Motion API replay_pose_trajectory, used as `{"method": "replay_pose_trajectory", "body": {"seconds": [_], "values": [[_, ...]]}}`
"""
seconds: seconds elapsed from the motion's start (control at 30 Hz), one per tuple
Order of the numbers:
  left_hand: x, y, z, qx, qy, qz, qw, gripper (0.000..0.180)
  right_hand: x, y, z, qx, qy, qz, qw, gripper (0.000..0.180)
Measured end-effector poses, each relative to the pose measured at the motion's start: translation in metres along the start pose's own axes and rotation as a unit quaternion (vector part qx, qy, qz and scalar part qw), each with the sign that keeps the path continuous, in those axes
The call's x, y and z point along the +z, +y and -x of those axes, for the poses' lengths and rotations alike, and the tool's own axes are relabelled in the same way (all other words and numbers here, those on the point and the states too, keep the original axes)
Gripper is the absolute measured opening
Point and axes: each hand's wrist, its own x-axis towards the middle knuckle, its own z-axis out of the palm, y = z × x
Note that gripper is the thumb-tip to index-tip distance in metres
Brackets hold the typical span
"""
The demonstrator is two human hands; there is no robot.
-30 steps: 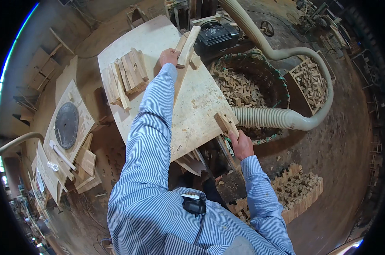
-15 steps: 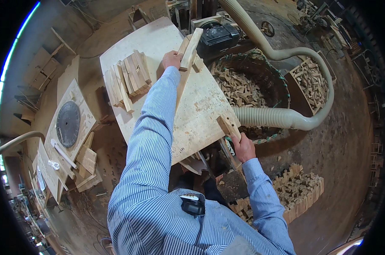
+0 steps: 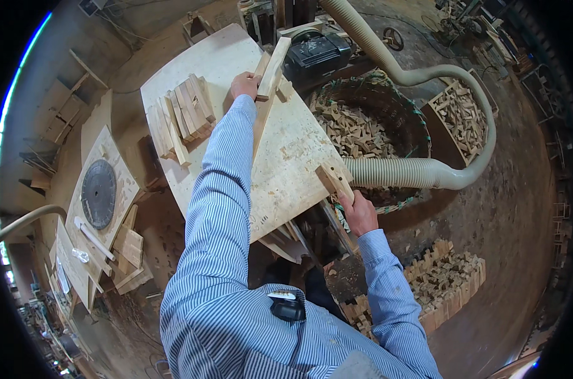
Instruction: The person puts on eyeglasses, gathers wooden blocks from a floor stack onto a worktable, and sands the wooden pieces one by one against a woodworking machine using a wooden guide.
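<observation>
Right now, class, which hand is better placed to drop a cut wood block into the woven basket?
Right, probably. The right hand already holds a short wood block at the table edge beside the woven basket; the left hand is on the long strip further away.

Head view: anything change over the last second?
Hardly. The left hand still presses the long wood strip at the far end of the plywood table, and the right hand still grips the short wood block at the near right edge. Both hands shifted only slightly. The stack of wood pieces, basket and hose stayed put.
</observation>
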Motion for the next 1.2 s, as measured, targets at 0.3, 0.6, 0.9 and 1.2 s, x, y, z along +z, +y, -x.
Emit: {"method": "replay_pose_trajectory", "body": {"seconds": [0.3, 0.6, 0.9, 1.2], "values": [[0.011, -0.004, 0.024, 0.001, 0.003, -0.013, 1.0, 0.037, -0.008, 0.015, 0.027, 0.006, -0.001, -0.002, 1.0, 0.062], [0.025, -0.013, 0.092, 0.02, -0.028, 0.007, 0.999, 0.044, -0.022, 0.064, 0.083, 0.03, -0.006, -0.01, 0.999, 0.059], [0.011, 0.002, 0.189, 0.026, 0.008, 0.046, 0.999, 0.042, -0.036, 0.112, 0.149, 0.034, -0.025, -0.008, 0.999, 0.057], [0.0, 0.026, 0.24, 0.124, -0.032, -0.234, 0.964, 0.028, -0.037, 0.135, 0.162, 0.028, -0.024, -0.008, 0.999, 0.056]]}}
